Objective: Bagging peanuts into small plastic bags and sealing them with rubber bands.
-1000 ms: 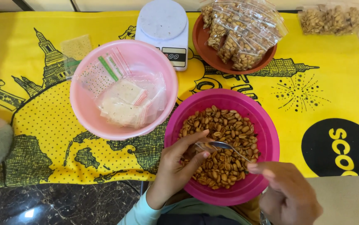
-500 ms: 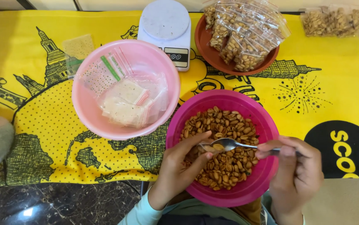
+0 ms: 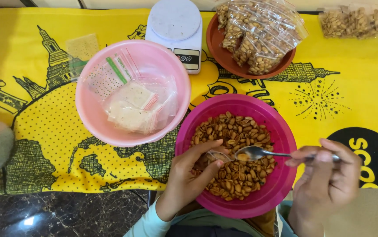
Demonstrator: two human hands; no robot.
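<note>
Spoon (image 3: pixel 259 153) now higher — bag (image 3: pixel 217 156) mouth

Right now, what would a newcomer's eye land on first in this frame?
First, the magenta bowl of peanuts at bottom centre, where the right hand holds a metal spoon at the mouth of a small clear bag pinched by the left hand. Next, the pink bowl of empty bags to the left, and the brown plate piled with filled packets beside a white scale at the top.
</note>
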